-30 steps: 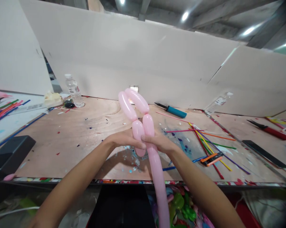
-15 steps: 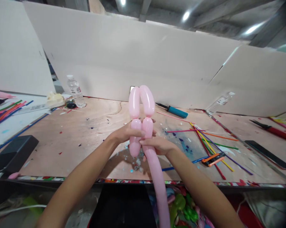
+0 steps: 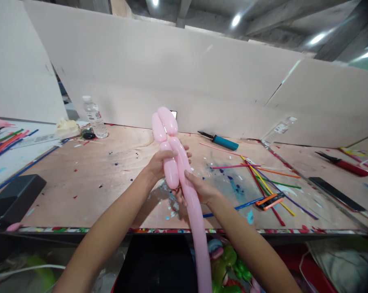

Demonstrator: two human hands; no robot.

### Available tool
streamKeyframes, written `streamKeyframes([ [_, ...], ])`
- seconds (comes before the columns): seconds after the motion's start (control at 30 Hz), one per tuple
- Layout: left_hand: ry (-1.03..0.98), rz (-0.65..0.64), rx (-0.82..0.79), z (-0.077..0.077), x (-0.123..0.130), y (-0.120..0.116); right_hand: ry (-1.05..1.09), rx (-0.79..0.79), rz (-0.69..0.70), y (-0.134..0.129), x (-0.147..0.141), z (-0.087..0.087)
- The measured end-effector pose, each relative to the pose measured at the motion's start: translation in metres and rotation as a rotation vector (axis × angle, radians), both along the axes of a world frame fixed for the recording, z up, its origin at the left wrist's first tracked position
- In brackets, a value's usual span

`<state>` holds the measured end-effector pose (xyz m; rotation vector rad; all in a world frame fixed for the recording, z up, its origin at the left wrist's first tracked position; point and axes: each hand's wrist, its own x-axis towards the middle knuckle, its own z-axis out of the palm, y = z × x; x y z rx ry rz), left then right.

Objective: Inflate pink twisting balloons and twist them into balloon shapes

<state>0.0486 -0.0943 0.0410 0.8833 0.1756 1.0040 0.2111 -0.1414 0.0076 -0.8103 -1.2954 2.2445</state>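
Observation:
A pink modelling balloon hangs between my hands above the table. Its upper end is twisted into two short bubbles, with another bubble and the long tail below the twist. My left hand wraps round the balloon just under the twist, thumb across the front and fingertips showing on the far side. Lower down, my right hand is closed round the long tail, thumb on top and fingers partly hidden behind it. The tail runs past the table edge towards me.
Uninflated balloons and an orange-black utility knife lie to the right. Behind them are a blue hand pump and a tilted bottle. A water bottle stands back left, a dark box front left. Balloons fill the space below.
The twisted top has tipped to the left and turned, coming slightly nearer. My right hand has slid down the tail, away from my left hand, which has moved up and left.

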Motion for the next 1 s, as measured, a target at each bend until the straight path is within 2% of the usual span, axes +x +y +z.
streamKeyframes([
  [0.13,-0.082,0.056,-0.038,-0.001,-0.004,0.0,0.068,-0.049,-0.07,-0.005,-0.002,-0.006],
  [0.23,-0.127,0.073,-0.043,0.003,-0.008,-0.001,0.244,-0.125,-0.12,-0.01,-0.006,-0.007],
  [0.37,-0.175,0.106,-0.041,0.006,-0.011,-0.003,0.513,-0.208,-0.018,-0.015,-0.014,-0.008],
  [0.6,-0.121,0.14,-0.039,0.003,-0.014,0.001,0.646,-0.215,0.106,-0.016,-0.019,-0.013],
  [0.8,-0.097,0.166,-0.031,0.002,-0.015,0.001,0.637,-0.209,0.088,-0.019,-0.021,-0.016],
  [1.0,-0.071,0.203,-0.07,0.001,-0.014,0.003,0.44,-0.167,-0.098,-0.02,-0.028,-0.012],
])
